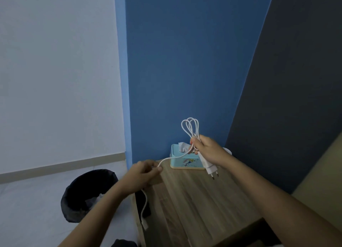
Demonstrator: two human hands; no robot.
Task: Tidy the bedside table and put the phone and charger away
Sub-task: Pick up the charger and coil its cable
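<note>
Charger cable (pixel 190 128), white, is gathered into several loops that stand up above the right hand (pixel 207 150), at about 5 o'clock in the view. That hand is closed in a fist around the base of the loops and also grips the white charger plug (pixel 210 166), whose body sticks out below the fist with its two round pins pointing down toward 5 o'clock. From the fist one strand of cable runs across toward 8 o'clock to the left hand (pixel 144 174), which pinches it between thumb and curled fingers just over the left edge of the bench (pixel 194 200). Below the left hand the loose tail of the cable hangs down past the bench's side, ending in a small connector (pixel 145 224) at about 6 o'clock. Both hands are raised above the wooden bench top and do not touch it. Behind the right hand, at the far edge of the bench against the blue wall (pixel 185 61), sits a pale turquoise tissue box (pixel 182 159) with a white tissue poking out of its top; the cable strand passes in front of it. At 1 o'clock from the right wrist, part of a white object shows, too hidden to identify. On the floor at 8 o'clock from the bench stands a black waste bin (pixel 87 193) with something pale crumpled inside.
</note>
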